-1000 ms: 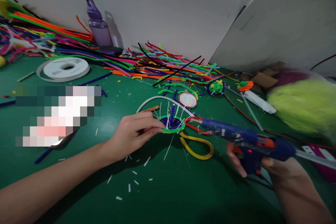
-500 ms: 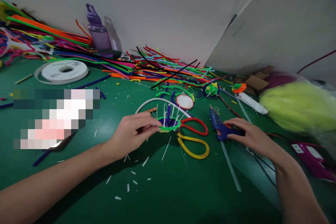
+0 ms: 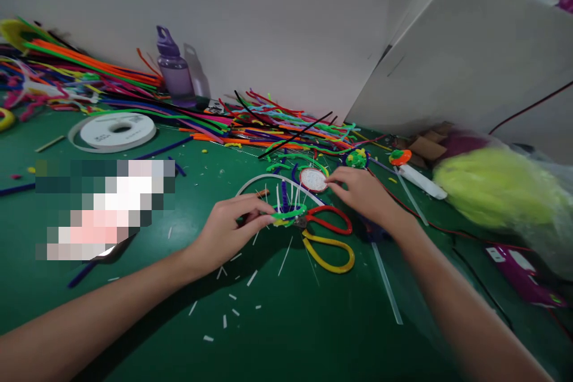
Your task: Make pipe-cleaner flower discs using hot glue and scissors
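The bottle (image 3: 176, 79) casts a rightward shadow (dim light).

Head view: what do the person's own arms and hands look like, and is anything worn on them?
The left hand and right hand wear no gloves. No sleeve shows on the left forearm or right forearm, nor any watch or bracelet.

left hand (image 3: 230, 227): fingers (image 3: 258, 208) pinched | right hand (image 3: 364, 194): fingers bent | forearms (image 3: 147, 292) angled inward

On the green tabletop (image 3: 322, 340), a round white ribbon spool (image 3: 136, 130) lies toward the far edge, thin white slivers (image 3: 224, 321) toward the near edge; between these, a red-rimmed white disc (image 3: 313, 179) and red-and-yellow-handled scissors (image 3: 336, 269).
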`<state>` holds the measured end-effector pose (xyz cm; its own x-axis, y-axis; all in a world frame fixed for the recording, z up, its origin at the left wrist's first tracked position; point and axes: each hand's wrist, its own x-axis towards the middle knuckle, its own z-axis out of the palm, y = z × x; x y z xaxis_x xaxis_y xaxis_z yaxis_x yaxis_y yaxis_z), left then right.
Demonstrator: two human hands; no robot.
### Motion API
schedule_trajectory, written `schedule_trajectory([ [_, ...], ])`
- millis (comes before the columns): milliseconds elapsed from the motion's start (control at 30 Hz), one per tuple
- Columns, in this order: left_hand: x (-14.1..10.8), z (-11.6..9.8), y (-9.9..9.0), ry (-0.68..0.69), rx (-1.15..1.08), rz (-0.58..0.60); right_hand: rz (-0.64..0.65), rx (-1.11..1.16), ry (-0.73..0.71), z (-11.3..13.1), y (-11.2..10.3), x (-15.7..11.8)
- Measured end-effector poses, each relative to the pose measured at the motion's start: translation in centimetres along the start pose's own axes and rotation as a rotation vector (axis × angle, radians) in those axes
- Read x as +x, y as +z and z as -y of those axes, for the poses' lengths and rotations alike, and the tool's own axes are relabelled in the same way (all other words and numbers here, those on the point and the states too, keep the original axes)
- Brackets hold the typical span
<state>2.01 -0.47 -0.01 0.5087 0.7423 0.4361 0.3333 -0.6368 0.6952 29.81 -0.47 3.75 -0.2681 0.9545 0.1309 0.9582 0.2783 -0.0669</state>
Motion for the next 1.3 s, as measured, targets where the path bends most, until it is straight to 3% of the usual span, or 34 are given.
schedule_trajectory([
  [200, 0.0, 0.2, 0.0, -0.018, -0.025, 0.0, 0.104, -0.242, -0.094, 2.4, 2.2, 4.6],
  [500, 0.0, 0.4, 0.2, -0.026, -0.038, 0.004, 0.153, -0.357, -0.056, 2.7, 2.8, 5.6],
  [633, -0.1, 0.3, 0.1, -0.025, -0.038, 0.005, 0.114, -0.334, -0.056, 2.1, 2.5, 5.6],
  [767, 0.0, 0.3, 0.1, -0.019, -0.032, 0.005, -0.051, -0.134, -0.002, 1.8, 0.6, 3.8],
  [867, 0.0, 0.4, 0.1, 0.007, -0.029, 0.008, -0.206, 0.239, -0.024, 3.2, -0.9, 0.9],
  [1000, -0.2, 0.3, 0.2, 0.061, -0.015, 0.016, -0.18, 0.608, -0.033, 6.2, -1.0, -2.8],
  [1133, -0.3, 0.2, 0.3, 0.11, -0.012, 0.023, -0.147, 0.659, 0.011, 7.8, 0.1, -4.3],
  [1300, -0.3, 0.2, 0.4, 0.139, 0.009, 0.036, -0.157, 0.627, 0.022, 8.0, 0.7, -4.2],
])
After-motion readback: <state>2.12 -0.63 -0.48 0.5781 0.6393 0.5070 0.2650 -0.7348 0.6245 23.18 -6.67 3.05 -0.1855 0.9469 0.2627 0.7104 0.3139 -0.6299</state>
